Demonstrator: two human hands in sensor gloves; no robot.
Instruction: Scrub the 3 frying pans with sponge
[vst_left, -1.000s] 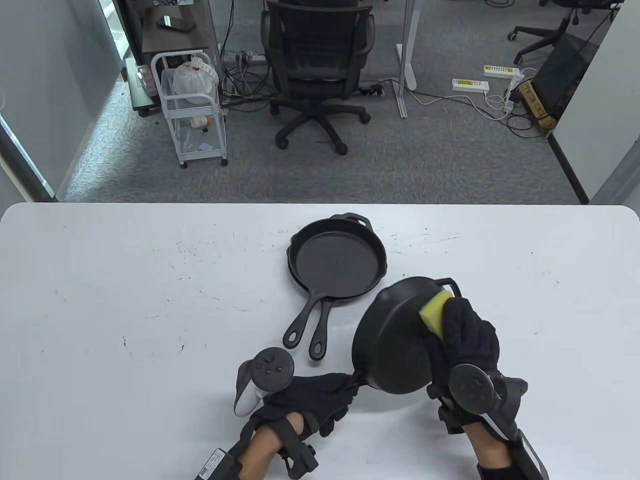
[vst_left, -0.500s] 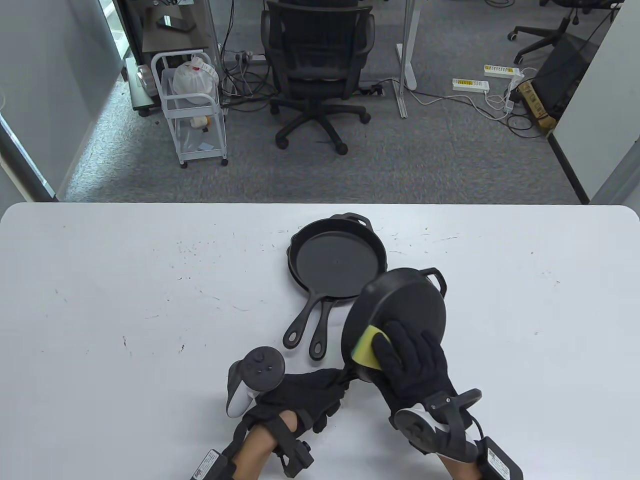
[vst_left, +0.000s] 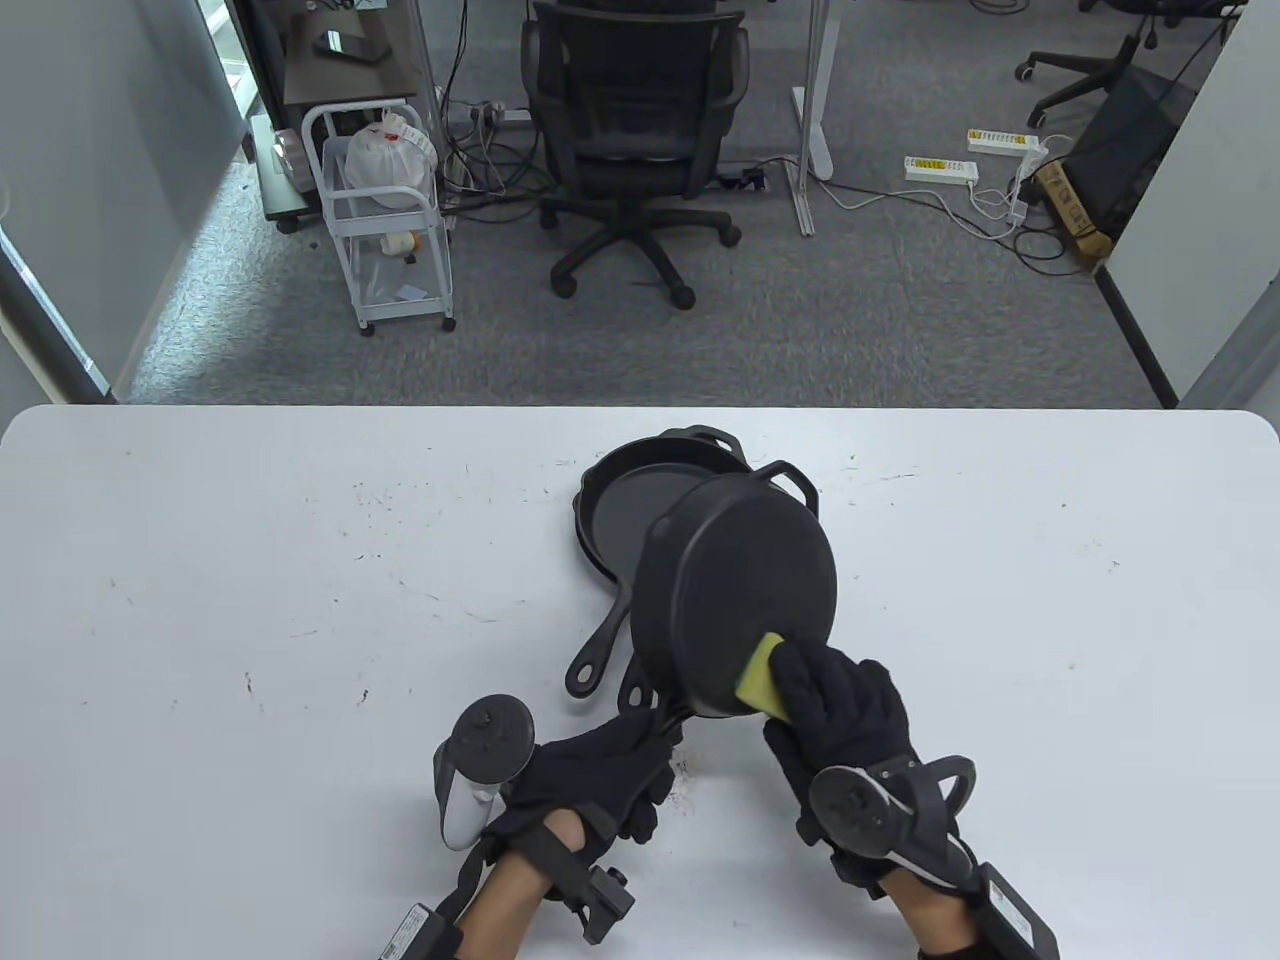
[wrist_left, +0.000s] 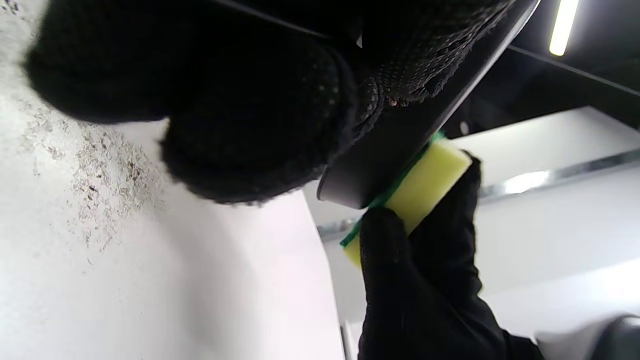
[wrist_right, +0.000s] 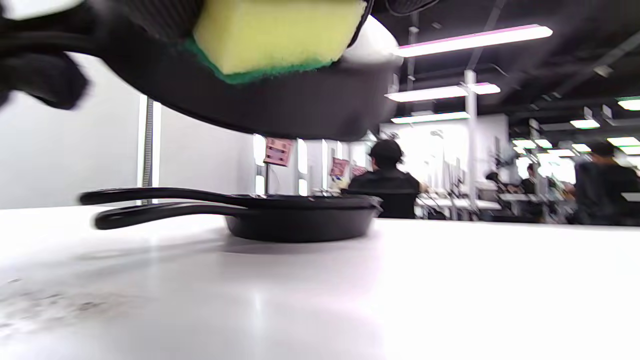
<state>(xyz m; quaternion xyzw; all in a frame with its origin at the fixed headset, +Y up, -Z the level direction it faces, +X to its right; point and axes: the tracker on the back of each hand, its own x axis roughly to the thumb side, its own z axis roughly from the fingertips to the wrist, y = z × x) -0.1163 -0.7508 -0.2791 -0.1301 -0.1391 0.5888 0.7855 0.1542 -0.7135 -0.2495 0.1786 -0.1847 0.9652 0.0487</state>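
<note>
Left hand (vst_left: 600, 775) grips the pan (vst_left: 745, 600) by its handle, holding it bottom-up above the table's near-middle, long axis running away from the person; right hand (vst_left: 840, 700) pinches the sponge (vst_left: 758, 685) against its nearest rim, beside two stacked pans (vst_left: 640, 510).

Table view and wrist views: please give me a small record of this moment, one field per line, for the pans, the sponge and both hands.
held pan: lifted off the table, underside up
pan handle: gripped by left hand
sponge: yellow with green scrub layer, green side against the held pan's underside near its rim
right hand: presses the sponge on the pan
other pans: two, stacked, upright on the table, handles side by side
table: white, dark crumbs near left hand
</note>
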